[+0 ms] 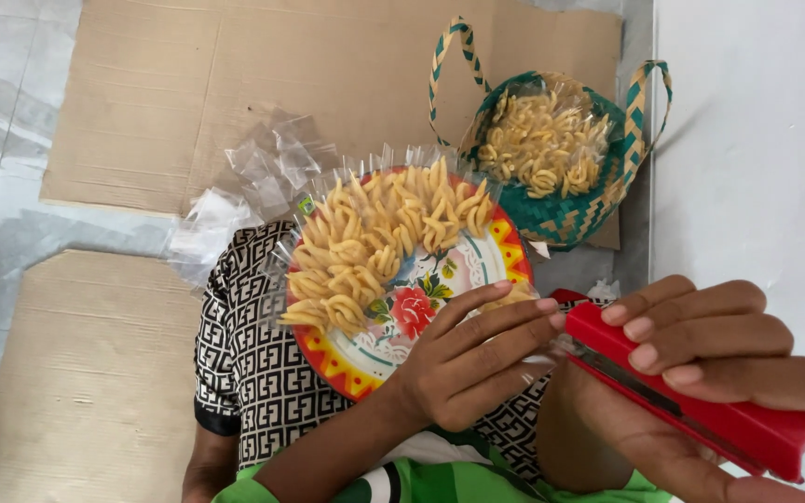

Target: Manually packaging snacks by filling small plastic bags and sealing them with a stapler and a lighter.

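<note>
My right hand [719, 349] grips a red stapler [701, 405] at the lower right, its metal mouth pointing left. My left hand [472, 359] pinches the clear edge of a small snack packet [517, 296] right at the stapler's mouth; most of the packet is hidden under my fingers. Just behind the left hand, a round floral plate [505, 247] with a red and yellow rim rests on my lap and holds clear packets of yellow twisted snack sticks [375, 242].
A green and tan woven basket [561, 219] with two handles holds more filled snack packets [538, 140] at the upper right. Loose empty plastic bags [253, 177] lie left of the plate. Flat cardboard sheets [188, 84] cover the tiled floor. A white wall [757, 140] stands on the right.
</note>
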